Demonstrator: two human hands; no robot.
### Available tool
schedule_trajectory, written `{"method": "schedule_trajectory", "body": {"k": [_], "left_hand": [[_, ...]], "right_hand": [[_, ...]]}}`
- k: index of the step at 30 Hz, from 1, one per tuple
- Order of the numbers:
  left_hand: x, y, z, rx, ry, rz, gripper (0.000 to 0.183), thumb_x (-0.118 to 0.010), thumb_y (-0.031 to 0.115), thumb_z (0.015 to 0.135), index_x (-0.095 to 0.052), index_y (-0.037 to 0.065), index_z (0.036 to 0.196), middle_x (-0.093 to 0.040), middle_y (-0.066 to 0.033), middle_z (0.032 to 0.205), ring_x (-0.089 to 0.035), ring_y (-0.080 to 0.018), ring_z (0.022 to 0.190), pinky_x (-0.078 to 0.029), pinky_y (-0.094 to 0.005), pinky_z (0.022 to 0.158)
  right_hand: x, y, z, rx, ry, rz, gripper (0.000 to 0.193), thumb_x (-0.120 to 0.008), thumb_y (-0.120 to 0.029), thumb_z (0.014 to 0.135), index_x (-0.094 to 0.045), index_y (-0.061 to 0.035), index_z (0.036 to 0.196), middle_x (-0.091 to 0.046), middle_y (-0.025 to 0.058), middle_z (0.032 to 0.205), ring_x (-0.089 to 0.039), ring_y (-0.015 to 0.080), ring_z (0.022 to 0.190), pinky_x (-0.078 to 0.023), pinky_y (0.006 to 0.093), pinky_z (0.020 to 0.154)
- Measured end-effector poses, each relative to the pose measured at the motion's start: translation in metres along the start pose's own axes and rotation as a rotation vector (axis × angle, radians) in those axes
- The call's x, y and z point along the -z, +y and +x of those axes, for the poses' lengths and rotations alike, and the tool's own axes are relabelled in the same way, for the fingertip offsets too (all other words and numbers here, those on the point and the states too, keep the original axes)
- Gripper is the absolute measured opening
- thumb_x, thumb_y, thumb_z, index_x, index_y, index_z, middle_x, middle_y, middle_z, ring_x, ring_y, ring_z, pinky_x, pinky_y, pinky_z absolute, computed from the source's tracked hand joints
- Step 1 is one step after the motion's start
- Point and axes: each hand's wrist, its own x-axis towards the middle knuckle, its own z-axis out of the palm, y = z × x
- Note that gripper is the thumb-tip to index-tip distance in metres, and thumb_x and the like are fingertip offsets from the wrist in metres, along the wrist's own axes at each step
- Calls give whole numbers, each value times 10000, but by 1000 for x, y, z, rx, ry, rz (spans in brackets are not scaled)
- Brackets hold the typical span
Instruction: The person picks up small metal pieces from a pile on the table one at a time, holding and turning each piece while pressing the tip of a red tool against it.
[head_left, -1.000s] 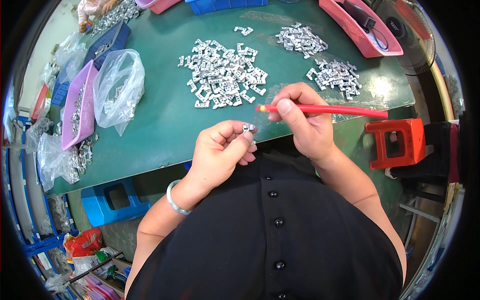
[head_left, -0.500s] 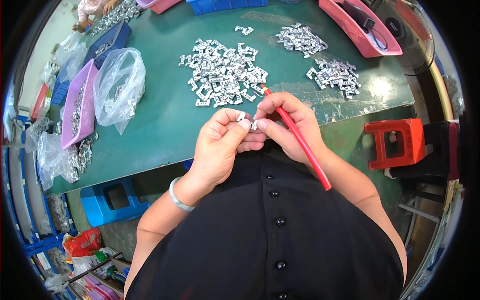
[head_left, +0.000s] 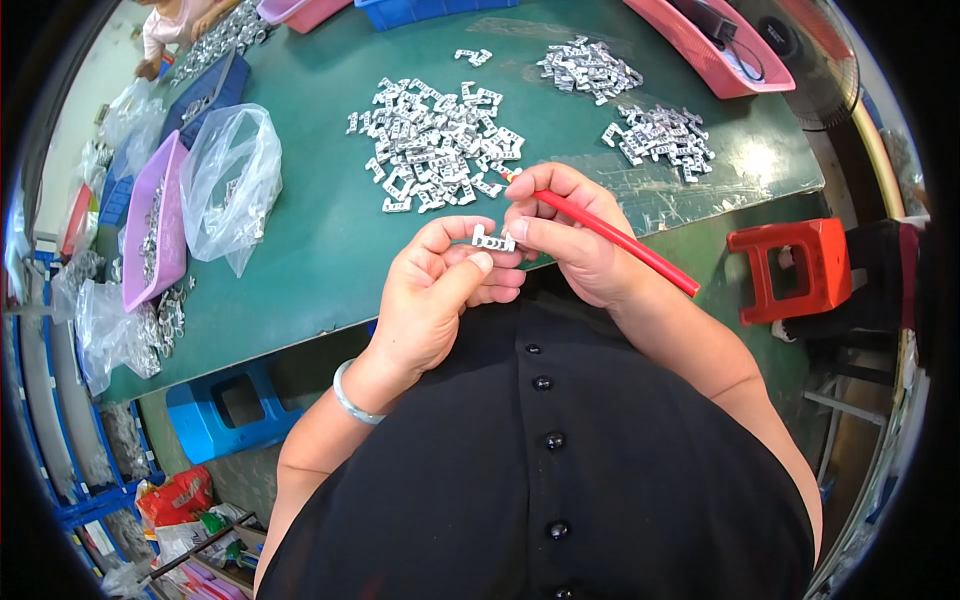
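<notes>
Pinched between the thumb and fingers of my left hand (head_left: 425, 285) is a small silvery metal bracket (head_left: 493, 242) with dark slots, lying level over the fingers. My right hand (head_left: 575, 230) grips a long red rod-shaped tool (head_left: 630, 245) with a yellowish tip, slanting across the hand toward the lower right. Its thumb is at the bracket's right end; whether it presses on the bracket I cannot tell. A large pile of similar brackets (head_left: 435, 150) lies on the green table (head_left: 330, 190) just beyond my hands.
Two smaller bracket piles (head_left: 590, 68) sit at the far right. A clear plastic bag (head_left: 230, 185) and a purple basket (head_left: 155, 225) of metal parts stand left. A pink basket (head_left: 690, 45) is at the back right; a red stool (head_left: 790, 270) stands right, a blue stool (head_left: 225, 410) lower left.
The bracket has turned in my left fingers, so its slotted length now shows. The red tool has swung to a flatter slant in my right hand.
</notes>
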Motion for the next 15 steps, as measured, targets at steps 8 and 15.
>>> {"method": "schedule_trajectory", "body": {"k": [8,15], "left_hand": [[0,-1,-1,-8,4,17,165,-430,9,863,-464,-8,1024,-601,-169,920,-619,-194,793,-518,-299,707],[2,-1,-1,-12,-6,21,166,-435,11,862,-463,-13,1024,-600,-165,927,-617,-189,794,-517,-296,708]], "right_hand": [[-1,1,0,2,6,-15,202,-582,-35,760,-506,-18,947,-544,22,767,-536,77,691,-434,218,601],[-2,2,1,-18,9,3,210,-589,-46,759,-504,-29,951,-550,20,762,-537,77,673,-433,218,586]]}}
